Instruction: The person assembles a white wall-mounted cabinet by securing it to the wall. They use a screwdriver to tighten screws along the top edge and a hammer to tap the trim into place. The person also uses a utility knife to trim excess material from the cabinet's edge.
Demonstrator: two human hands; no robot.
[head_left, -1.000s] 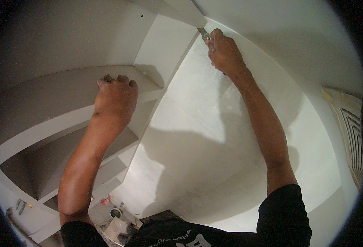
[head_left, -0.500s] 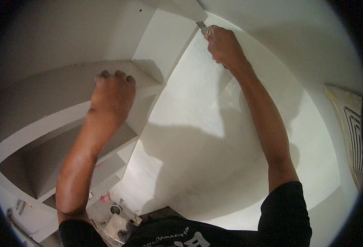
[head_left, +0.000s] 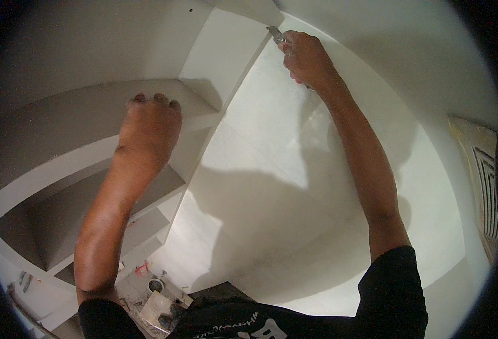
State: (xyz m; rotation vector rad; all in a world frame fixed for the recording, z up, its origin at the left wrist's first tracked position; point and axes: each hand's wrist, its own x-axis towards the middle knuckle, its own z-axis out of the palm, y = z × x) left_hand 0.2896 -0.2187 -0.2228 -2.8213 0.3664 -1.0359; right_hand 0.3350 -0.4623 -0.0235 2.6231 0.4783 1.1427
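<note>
My right hand [head_left: 308, 59] reaches up to the far top corner of a pale, smooth panel [head_left: 249, 164], its fingers closed round a utility knife [head_left: 275, 35]. The knife's metal blade points up and left, at the panel's edge beside a white upright board. Most of the handle is hidden in the fist. Over the front of a white shelf [head_left: 62, 161] is my left hand [head_left: 150, 124], back of the hand up and fingers curled. Its fingertips and palm are hidden, so what it may grip does not show.
Beneath the shelf are more white compartments [head_left: 96, 209]. Low on the left floor lie a roll of tape [head_left: 156, 284], a pale block [head_left: 156, 308] and small debris. On the right, a panel with nested grooved lines [head_left: 486, 186] leans against the wall.
My right hand and the knife have shifted very slightly up and left. My left hand has moved a little left and up, still curled.
</note>
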